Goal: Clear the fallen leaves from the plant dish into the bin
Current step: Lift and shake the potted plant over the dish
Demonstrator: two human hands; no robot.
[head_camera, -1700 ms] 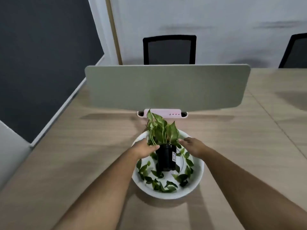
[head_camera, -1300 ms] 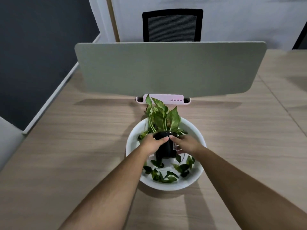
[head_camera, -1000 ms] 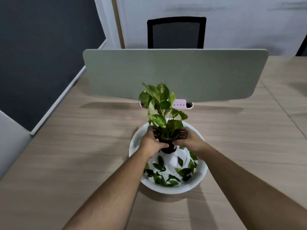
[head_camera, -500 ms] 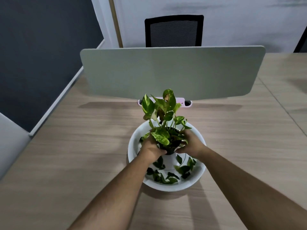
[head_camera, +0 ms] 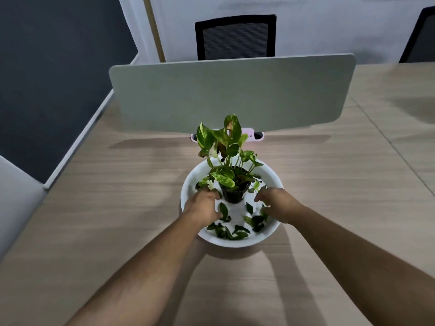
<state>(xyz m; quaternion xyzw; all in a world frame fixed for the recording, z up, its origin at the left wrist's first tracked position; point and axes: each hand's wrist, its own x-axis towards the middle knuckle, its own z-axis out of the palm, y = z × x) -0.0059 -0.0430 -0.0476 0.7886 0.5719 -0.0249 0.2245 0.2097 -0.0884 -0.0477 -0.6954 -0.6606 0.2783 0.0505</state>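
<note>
- Both hands have let go of the pot (head_camera: 234, 195), now standing in the dish (head_camera: 274, 182).
- Left hand (head_camera: 203, 205) and right hand (head_camera: 276, 204) hover with fingers spread and empty.
- Fallen leaves (head_camera: 231, 231) still litter the dish; a careless sweep may topple the pot. No bin in view.

A light wood-grain tabletop (head_camera: 98, 208) fills most of the view. A pale grey-green divider panel (head_camera: 233, 92) stands upright across it, with a small pink holder (head_camera: 250, 135) at the foot of the panel. Beyond the panel a black mesh-backed chair (head_camera: 235, 36) faces a whitish wall (head_camera: 329, 24). A second dark chair (head_camera: 421, 38) shows at the right edge. A dark partition (head_camera: 54, 78) runs along the left.
</note>
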